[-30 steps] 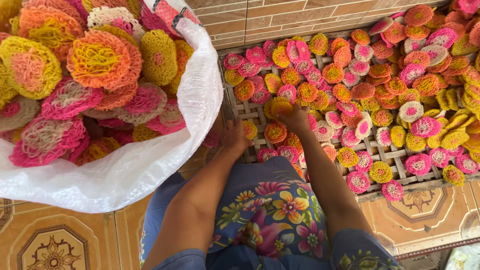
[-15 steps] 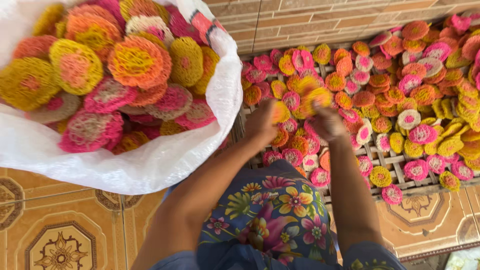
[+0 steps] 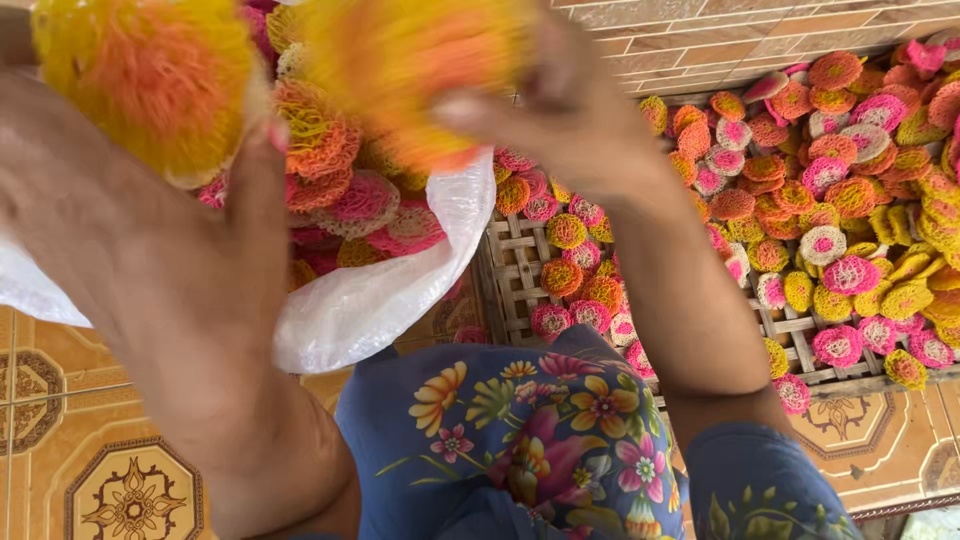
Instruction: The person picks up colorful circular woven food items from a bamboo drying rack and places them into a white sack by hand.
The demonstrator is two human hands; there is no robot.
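1. The left hand (image 3: 130, 230) is raised close to the camera, fingers closed round a yellow-and-orange disc (image 3: 150, 85) that sits blurred in the top left corner of the view.
2. The right hand (image 3: 570, 110) is up beside it, fingers pinched on a second disc (image 3: 420, 70), yellow with an orange rim and also blurred. The two hands are apart, each with its own disc.
3. Behind and below the held discs a white sack (image 3: 370, 300) lies open on the floor, heaped with pink, orange and yellow discs. Both hands and the left forearm cover much of its mouth.
4. Just to the right of the sack is a slatted rack (image 3: 515, 270), touching or nearly touching it. Its left edge shows bare slats; the rest is packed with discs (image 3: 830, 200) in the same colours, thickest toward the far right corner.
5. The right forearm crosses the rack's left part and hides the discs beneath.
6. A blue flowered garment (image 3: 530, 430) fills the bottom middle, over patterned floor tiles (image 3: 130, 490).
7. A brick wall (image 3: 700, 30) runs along the rack's far edge.
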